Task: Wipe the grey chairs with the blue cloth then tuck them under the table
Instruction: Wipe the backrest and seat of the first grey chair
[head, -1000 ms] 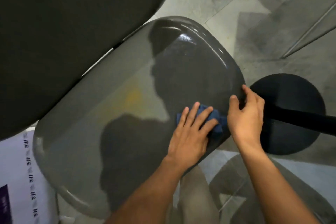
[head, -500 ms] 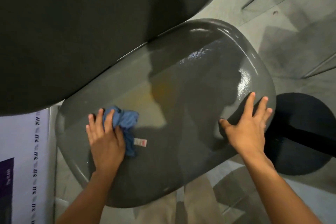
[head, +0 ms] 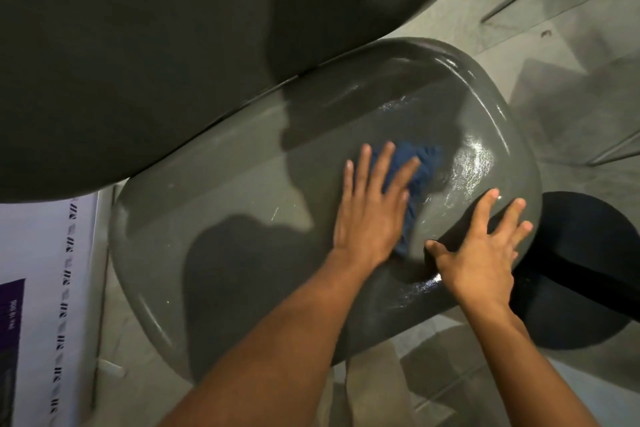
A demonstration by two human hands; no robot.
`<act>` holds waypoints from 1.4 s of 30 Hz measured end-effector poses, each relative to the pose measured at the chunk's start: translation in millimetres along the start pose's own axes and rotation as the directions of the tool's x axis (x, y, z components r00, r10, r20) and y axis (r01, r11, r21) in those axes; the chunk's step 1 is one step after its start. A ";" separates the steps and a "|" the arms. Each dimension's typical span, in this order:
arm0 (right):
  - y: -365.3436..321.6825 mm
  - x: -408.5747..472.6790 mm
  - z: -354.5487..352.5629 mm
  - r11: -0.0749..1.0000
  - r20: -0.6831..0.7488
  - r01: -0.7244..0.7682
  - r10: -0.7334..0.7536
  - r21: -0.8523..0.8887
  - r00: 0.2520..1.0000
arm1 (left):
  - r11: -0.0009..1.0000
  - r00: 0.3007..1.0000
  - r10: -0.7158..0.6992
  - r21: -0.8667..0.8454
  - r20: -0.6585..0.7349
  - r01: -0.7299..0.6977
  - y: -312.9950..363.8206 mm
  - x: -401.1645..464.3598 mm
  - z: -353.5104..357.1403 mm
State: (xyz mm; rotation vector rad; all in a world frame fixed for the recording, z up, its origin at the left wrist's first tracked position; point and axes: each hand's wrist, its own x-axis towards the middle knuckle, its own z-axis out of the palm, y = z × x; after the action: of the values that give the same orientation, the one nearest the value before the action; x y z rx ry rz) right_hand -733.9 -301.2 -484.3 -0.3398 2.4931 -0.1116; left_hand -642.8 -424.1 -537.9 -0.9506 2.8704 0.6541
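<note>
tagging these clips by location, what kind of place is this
Probably a cafe, canteen or office break area, though that is a guess. A glossy grey chair seat sits beside a dark rounded tabletop, a black round pedestal base stands on a tiled floor, and a printed banner stands at the left.

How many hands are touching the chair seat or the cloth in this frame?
2. The left hand presses the blue cloth flat on the seat; the right hand rests with spread fingers on the seat's right edge.
</note>
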 end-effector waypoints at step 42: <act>-2.5 -1.2 -9.8 0.993 0.033 0.021 -0.017 -0.120 0.999 | 0.886 0.881 -0.462 -0.017 -0.106 0.463 -57.9 10.2 -37.6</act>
State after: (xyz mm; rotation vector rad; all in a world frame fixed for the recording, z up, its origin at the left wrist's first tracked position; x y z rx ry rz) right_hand -738.2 -303.2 -475.3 -0.4121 2.4707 0.0367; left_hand -614.3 -486.9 -527.4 -1.6392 2.5612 0.5525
